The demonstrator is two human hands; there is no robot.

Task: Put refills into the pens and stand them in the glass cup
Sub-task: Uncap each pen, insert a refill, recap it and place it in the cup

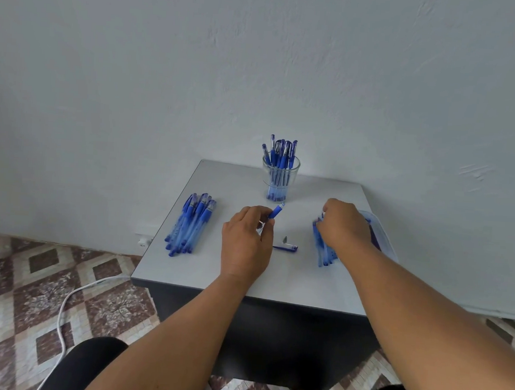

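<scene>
My left hand (246, 239) pinches a blue pen barrel (276, 211) whose tip end points up and right toward the glass cup (280, 178). Several capped blue pens stand in that cup at the table's back. My right hand (343, 224) reaches down onto a pile of refills (322, 250) at the table's right; its fingertips are hidden, so I cannot tell whether it holds one. A blue pen cap (286, 248) and a small metal tip (285, 239) lie between my hands. A pile of blue pens (189, 224) lies at the left.
A clear plastic container (380, 232) sits at the right edge of the small grey table (215, 276), partly behind my right arm. The wall stands close behind. A white cable (65, 309) runs over the tiled floor on the left.
</scene>
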